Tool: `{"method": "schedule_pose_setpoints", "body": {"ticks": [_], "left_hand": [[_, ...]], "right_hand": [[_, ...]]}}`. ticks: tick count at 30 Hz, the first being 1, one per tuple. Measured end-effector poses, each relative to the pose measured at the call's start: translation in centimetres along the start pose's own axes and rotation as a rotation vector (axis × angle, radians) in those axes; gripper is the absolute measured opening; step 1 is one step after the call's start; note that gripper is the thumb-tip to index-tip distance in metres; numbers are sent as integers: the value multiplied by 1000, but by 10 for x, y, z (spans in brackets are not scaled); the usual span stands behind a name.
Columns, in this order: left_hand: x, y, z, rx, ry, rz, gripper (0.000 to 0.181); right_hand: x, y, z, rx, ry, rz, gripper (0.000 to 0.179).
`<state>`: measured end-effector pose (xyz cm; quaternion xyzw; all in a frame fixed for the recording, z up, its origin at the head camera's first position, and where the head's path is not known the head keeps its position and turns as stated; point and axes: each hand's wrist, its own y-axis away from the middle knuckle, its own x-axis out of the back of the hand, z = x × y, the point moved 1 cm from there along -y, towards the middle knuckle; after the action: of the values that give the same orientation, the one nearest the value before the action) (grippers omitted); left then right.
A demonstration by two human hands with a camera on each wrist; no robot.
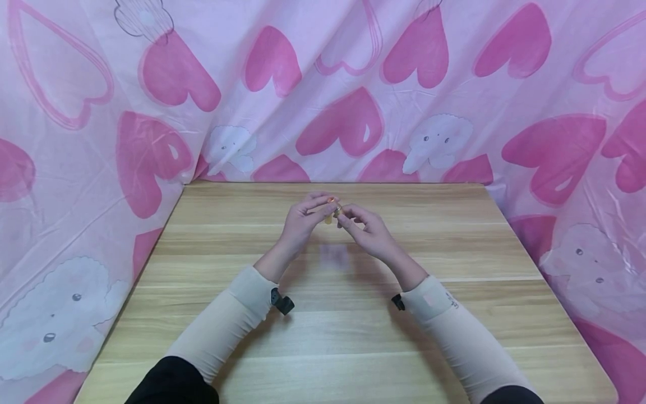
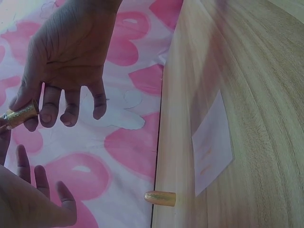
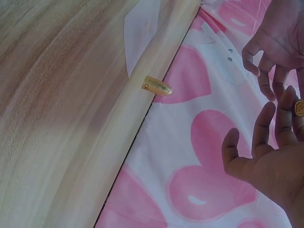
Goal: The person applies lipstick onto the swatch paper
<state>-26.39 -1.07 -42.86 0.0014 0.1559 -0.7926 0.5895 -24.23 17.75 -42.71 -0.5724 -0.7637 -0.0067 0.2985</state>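
Observation:
A small gold lipstick tube (image 2: 23, 114) is held up between the two hands over the far part of the table. My right hand (image 1: 368, 230) pinches the tube between thumb and forefinger, its other fingers spread apart. The thumb and forefinger of my left hand (image 1: 303, 221) close on its other end, where a small orange spot shows in the head view. The right wrist view shows only the tube's round gold end (image 3: 299, 108), at its right edge. A gold, round-tipped lipstick cap (image 2: 161, 198) stands upright on the table below the hands.
A pale sheet of paper (image 2: 213, 147) with faint orange strokes lies on the wooden table (image 1: 333, 336), nearer to me than the cap. A pink heart-patterned curtain (image 1: 313, 73) rises behind the table's far edge and along both sides.

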Motion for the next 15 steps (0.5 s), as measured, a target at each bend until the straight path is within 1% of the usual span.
{"method": "schedule_pose_setpoints", "body": {"ticks": [4,10,15], "left_hand": [[-1,-1,-2,-10,-10,15,30],[-1,-1,-3,-9,0,4,35],[0,-3,-3,25,-90,7,36]], "right_hand": [[-1,0,0,3,20,29,15],[-4,0,0,22,84,97,16],[-3,0,2,26,117,152,16]]}}
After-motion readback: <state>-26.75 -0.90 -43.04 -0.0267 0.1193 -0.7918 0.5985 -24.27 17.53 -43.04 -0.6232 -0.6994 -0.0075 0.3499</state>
